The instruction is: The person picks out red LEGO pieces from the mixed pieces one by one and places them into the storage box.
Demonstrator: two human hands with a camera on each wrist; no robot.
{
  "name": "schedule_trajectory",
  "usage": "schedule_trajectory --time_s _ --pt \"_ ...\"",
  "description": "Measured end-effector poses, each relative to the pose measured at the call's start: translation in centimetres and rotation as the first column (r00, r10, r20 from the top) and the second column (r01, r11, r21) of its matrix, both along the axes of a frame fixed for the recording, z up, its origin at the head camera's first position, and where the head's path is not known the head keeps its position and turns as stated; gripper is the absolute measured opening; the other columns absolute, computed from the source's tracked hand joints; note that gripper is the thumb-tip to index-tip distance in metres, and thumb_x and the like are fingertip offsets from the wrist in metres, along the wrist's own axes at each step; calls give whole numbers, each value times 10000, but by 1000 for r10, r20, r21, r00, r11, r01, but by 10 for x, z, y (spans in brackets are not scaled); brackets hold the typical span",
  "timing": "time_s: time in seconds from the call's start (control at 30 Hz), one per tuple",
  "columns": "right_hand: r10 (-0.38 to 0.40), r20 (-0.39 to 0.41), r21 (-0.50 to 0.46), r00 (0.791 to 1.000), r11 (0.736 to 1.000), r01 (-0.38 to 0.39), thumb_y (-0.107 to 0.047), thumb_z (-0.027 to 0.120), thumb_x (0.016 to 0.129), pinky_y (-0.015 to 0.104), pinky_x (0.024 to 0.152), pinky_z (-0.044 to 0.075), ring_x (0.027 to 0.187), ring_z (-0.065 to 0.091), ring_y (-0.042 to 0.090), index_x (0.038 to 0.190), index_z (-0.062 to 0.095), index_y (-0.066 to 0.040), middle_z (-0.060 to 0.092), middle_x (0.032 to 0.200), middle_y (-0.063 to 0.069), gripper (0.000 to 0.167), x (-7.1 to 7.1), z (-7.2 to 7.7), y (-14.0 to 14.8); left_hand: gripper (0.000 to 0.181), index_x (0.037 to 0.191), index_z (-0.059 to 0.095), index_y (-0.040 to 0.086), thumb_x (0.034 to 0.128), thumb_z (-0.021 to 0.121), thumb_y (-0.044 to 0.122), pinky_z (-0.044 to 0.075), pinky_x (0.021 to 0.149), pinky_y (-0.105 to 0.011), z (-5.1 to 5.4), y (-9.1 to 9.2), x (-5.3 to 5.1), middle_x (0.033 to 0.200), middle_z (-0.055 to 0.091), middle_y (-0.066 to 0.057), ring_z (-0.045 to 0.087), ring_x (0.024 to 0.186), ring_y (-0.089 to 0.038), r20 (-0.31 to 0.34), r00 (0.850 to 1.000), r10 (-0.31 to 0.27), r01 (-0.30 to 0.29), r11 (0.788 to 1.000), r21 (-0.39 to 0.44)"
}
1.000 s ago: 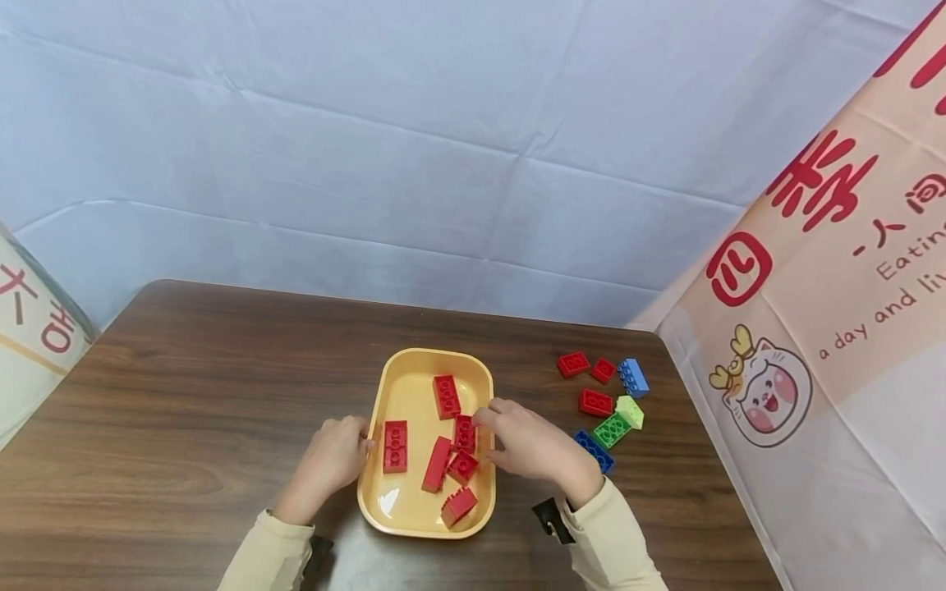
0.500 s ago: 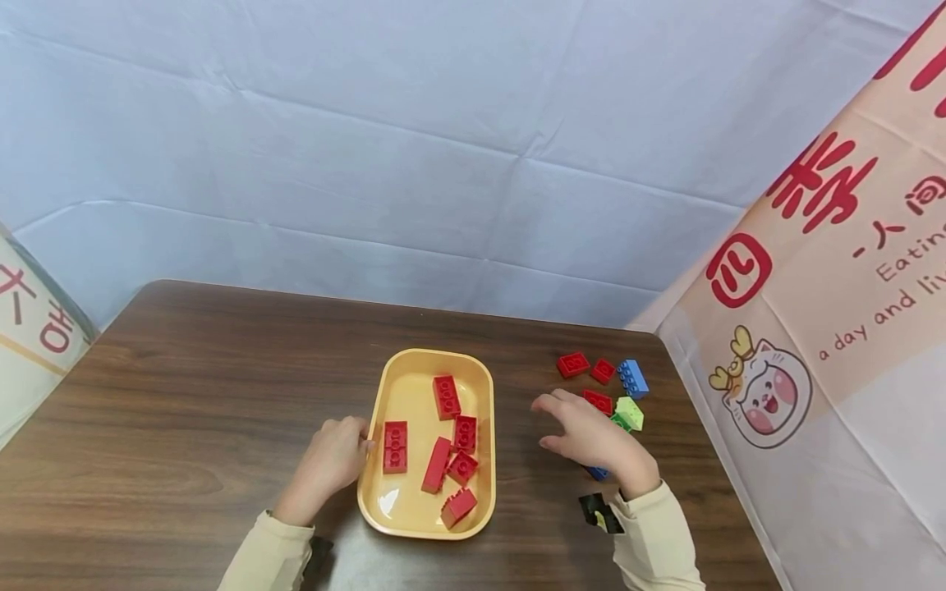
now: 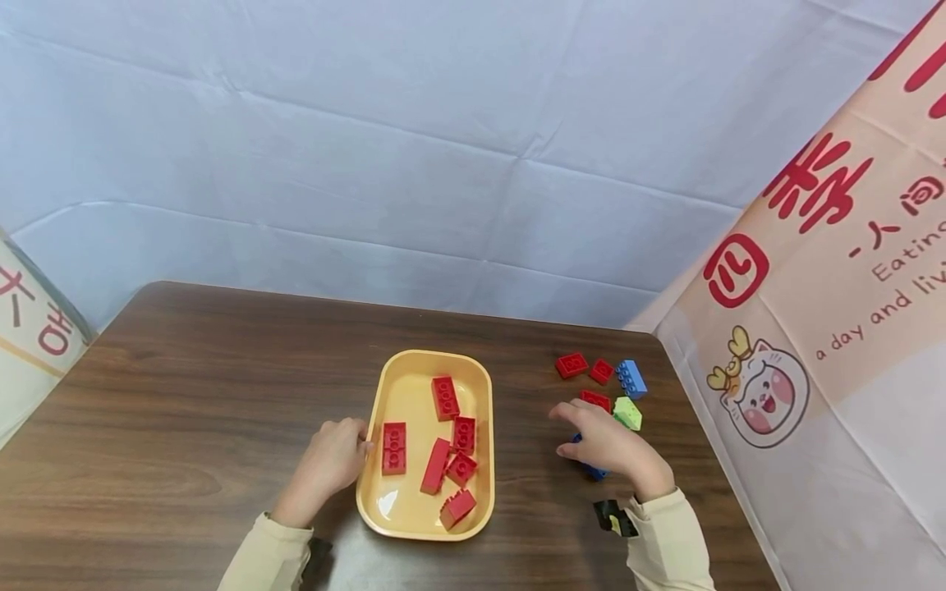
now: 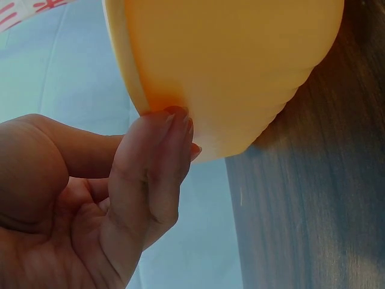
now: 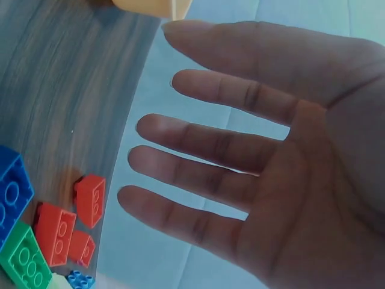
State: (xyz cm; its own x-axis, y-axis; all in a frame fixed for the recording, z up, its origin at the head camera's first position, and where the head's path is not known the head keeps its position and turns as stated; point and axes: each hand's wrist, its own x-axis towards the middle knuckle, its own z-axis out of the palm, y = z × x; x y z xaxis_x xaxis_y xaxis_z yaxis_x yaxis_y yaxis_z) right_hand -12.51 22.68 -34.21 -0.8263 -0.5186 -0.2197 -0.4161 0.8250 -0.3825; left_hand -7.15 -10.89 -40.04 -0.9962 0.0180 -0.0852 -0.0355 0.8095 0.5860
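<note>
My left hand (image 3: 332,460) pinches the left rim of a yellow tray (image 3: 402,386); the left wrist view shows thumb and fingers meeting at the tray's edge (image 4: 127,72). Several red toy building bricks lie in the tray, one brick (image 3: 394,449) on the left side and the others to the right. My right hand (image 3: 609,447) is over the loose bricks right of the tray, holding nothing, its fingers (image 5: 180,129) spread. It partly covers a dark blue brick (image 3: 594,472) and a red brick (image 3: 595,400). A green brick (image 5: 27,259) appears in the right wrist view but is hidden in the head view.
Farther back on the brown table (image 3: 222,394) lie a red brick (image 3: 571,365), a small red brick (image 3: 602,372) and a light blue brick (image 3: 631,378). A pale green piece (image 3: 628,413) sits near the right edge. Cloth hangs behind and at the sides.
My right hand has left the tray's right side and moved right, to above the loose bricks. The left hand keeps its place on the rim, and the red bricks in the tray stay put.
</note>
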Motion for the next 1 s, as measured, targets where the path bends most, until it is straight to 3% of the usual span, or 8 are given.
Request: schedule_trajectory --time_s 0.33,0.5,1.0 --pt "-8 -77 -30 997 1000 6 -46 706 760 430 785 465 924 541 296 1088 571 11 577 1026 130 359 -11 -11 18 58 761 625 18 813 633 44 424 517 -332 0 0 1 668 565 -69 519 588 -207 3 1000 1 -1 1000 2" --pt "-17 -76 -41 997 999 14 -17 689 765 447 787 460 924 547 324 1068 571 29 581 1014 166 328 -20 -21 30 53 766 628 16 809 636 46 429 526 -343 0 -1 1 674 572 -73 525 597 -214 -4 1000 4 -4 1000 1" --pt "-137 -61 -29 989 990 136 47 657 761 509 827 424 1001 519 396 1048 559 64 565 1039 224 303 -46 -51 54 59 767 631 22 821 623 45 417 515 -319 0 -1 1 674 568 -63 513 591 -197 12 1000 3 -3 1000 10"
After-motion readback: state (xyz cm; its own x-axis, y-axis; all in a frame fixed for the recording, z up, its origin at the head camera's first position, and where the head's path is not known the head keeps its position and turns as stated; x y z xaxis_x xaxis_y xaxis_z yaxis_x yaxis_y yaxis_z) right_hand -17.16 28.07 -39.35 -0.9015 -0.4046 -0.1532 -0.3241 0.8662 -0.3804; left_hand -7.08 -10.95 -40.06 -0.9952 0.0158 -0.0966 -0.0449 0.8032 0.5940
